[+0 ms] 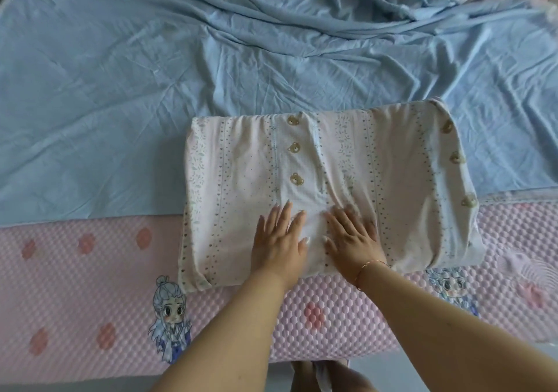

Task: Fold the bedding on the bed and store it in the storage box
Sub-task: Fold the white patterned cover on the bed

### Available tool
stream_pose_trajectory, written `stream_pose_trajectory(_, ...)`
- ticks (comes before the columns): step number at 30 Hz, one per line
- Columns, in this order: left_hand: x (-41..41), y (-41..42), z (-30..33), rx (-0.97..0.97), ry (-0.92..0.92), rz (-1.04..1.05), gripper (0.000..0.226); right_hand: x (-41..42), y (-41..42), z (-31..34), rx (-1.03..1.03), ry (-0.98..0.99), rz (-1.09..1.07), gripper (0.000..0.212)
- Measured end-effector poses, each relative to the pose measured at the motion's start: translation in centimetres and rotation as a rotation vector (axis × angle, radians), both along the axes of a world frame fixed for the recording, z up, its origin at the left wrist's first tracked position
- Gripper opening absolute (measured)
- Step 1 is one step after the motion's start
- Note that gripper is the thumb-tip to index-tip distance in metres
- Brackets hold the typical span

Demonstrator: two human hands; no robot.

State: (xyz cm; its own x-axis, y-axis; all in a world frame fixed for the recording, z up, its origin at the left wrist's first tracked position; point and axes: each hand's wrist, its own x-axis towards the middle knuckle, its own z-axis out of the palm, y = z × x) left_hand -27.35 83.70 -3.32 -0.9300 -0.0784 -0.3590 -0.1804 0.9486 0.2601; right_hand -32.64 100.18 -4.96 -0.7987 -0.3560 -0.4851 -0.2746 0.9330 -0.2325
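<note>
Two flat hands, left hand (279, 240), right hand (351, 239), pressing folded bedding (377, 180)

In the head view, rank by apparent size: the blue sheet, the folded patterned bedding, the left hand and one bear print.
1. blue sheet
2. folded patterned bedding
3. left hand, flat on the bedding beside the similar-sized right hand
4. bear print

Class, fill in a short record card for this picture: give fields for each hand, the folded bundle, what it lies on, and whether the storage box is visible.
left hand: left hand flat, pressing the bundle
right hand: right hand flat, pressing beside it
bundle: folded bedding, pale with bear print
beneath, far side: blue sheet, wrinkled
beneath, near side: pink quilted mattress pad
storage box: not in view
</note>
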Motion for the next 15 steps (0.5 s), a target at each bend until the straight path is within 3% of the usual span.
stream_pose_trajectory(3, 0.3, -1.7, -1.0, -0.119, -0.320, -0.012, 0.064, -1.5, 4.6, -0.3, 0.092, -0.031, -0.060, 0.060)
stream_pose_trajectory(7, 0.5, -5.2, -0.9, -0.281, -0.462, 0.250, 0.074, -2.7, 9.3, -0.2, 0.195, -0.013, -0.197, 0.065)
stream_pose_trajectory(9, -0.7, -5.7, 0.0, -0.358, -0.407, 0.351, 0.078, -2.9, 9.1, 0.0, 0.214, 0.023, -0.291, 0.069)
stream_pose_trajectory(11, -3.0, -4.9, 0.7, -0.383, -0.263, 0.291, 0.075, -3.0, 7.3, 0.4, 0.175, 0.062, -0.367, 0.069)
stream_pose_trajectory(15, -8.8, -0.5, 1.0, -0.184, 0.035, -0.204, 0.064, -2.6, 1.5, 0.6, -0.063, 0.107, -0.111, 0.073)
